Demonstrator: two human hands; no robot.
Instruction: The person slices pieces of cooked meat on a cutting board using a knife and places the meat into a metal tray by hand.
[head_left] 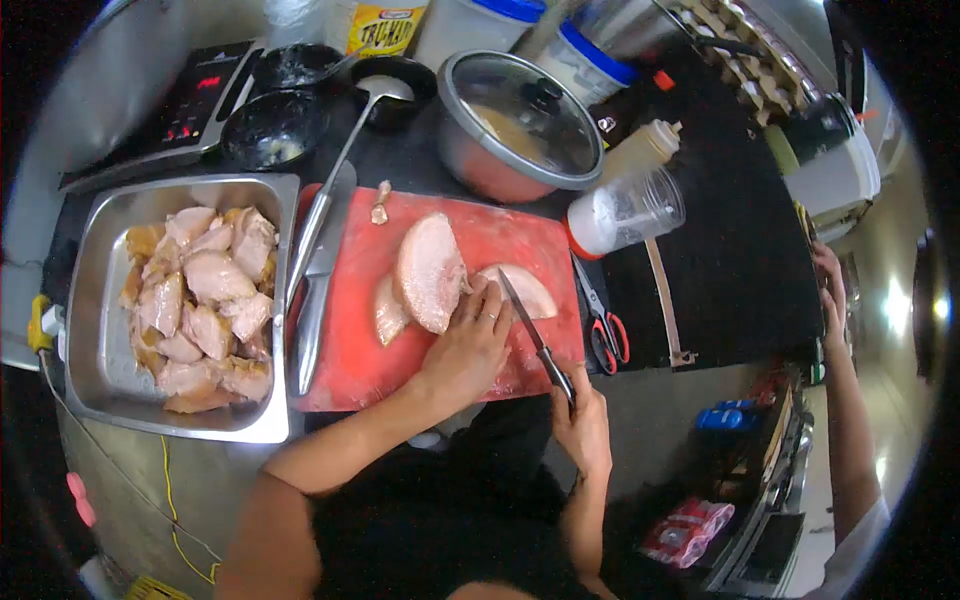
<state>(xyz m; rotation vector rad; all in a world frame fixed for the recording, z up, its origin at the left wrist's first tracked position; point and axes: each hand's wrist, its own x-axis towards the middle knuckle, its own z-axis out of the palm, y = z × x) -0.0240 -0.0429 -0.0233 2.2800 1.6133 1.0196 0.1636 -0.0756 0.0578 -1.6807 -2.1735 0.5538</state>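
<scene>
On the red cutting board (360,270), a large pale piece of cooked meat (430,270) leans over another piece (389,312). My left hand (470,340) presses its bent fingers against the large piece's right side. My right hand (583,425) grips a kitchen knife (525,320) by its black handle. The blade points up and left, its tip at a flat, pale meat slice (530,292) right of my left fingers. Whether the edge cuts into that slice, I cannot tell. A small meat scrap (381,203) lies near the board's top edge.
Left stands a steel pan (100,385) of meat chunks. A ladle (335,170) and a second knife (312,335) lie between pan and board. Behind is a lidded pot (490,165); scissors (603,330) and a clear container (635,210) are right. Another person's hand (828,285) touches the table's right edge.
</scene>
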